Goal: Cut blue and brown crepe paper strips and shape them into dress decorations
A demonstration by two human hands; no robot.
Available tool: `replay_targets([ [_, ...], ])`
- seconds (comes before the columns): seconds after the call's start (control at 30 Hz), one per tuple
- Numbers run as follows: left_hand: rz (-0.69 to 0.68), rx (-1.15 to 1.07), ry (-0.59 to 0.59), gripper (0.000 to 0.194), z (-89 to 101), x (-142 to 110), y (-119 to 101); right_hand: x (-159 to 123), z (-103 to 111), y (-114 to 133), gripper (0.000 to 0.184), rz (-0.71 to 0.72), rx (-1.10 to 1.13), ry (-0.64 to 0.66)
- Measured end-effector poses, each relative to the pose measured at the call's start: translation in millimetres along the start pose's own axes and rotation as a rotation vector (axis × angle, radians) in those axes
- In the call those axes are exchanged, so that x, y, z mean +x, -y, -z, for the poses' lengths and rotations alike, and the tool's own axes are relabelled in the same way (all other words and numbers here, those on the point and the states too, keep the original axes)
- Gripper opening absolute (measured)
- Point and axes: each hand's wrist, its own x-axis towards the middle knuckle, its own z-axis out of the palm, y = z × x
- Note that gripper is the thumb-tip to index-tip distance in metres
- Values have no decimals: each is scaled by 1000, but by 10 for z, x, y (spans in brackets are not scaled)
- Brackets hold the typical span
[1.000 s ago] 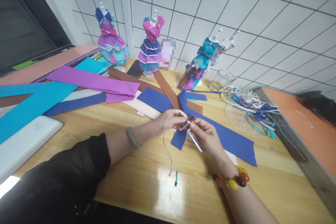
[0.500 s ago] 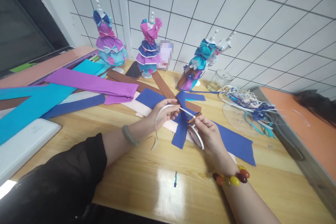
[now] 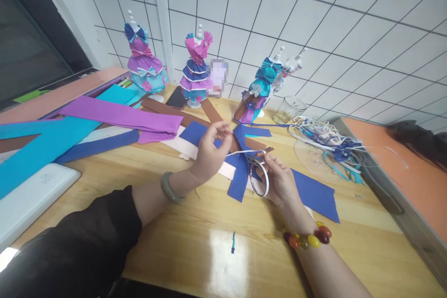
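Note:
My right hand (image 3: 279, 174) pinches a narrow white strip (image 3: 240, 152) together with a small brown piece (image 3: 265, 151). Below those fingertips the strip curls into a loop (image 3: 260, 184). Its other end runs left and passes out of sight at my left hand (image 3: 212, 153). The left thumb and fingers are drawn together; what lies between them, if anything, is too small to make out. Under and between both hands, dark blue strips (image 3: 238, 186) cross over a pale pink strip (image 3: 188, 148) on the wooden table (image 3: 167, 251).
Behind stand dressed mini mannequins (image 3: 145, 63), a phone (image 3: 174, 98) and a glass cup (image 3: 291, 107). At left lie purple strips (image 3: 122, 114), turquoise strips (image 3: 70, 135) and a white box-like object (image 3: 42, 195). Tangled ribbons (image 3: 328, 135) lie right, near an orange surface (image 3: 401, 149).
My left hand has turned and lifted slightly, its fingers now pointing up. The white strip's hanging tail at left has mostly gone from view. My right hand keeps its pinch.

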Motion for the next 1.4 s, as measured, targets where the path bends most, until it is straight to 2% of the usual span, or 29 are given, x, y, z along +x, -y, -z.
replay_targets([
  [0.07, -175, 170, 187, 21, -32, -95, -101, -29, -28, -11, 14, 6, -27, 29],
  [0.17, -391, 401, 363, 19, -50, -200, -151, -62, -59, -35, 14, 46, -47, 75],
  [0.27, -532, 605, 440, 21, -34, -236, -107, -77, -74, -66, 13, 52, -76, 94],
  [0.4, -635, 770, 469, 20, -11, -235, -54, -99, -104, -98, 13, 21, -101, 100],
  [1.03, -637, 896, 497, 20, 4, -205, 18, -141, -160, -136, 17, -73, -84, 45],
  [1.4, -629, 890, 490, 19, 11, -209, 46, -140, -153, -162, 20, -79, -139, 41],
])
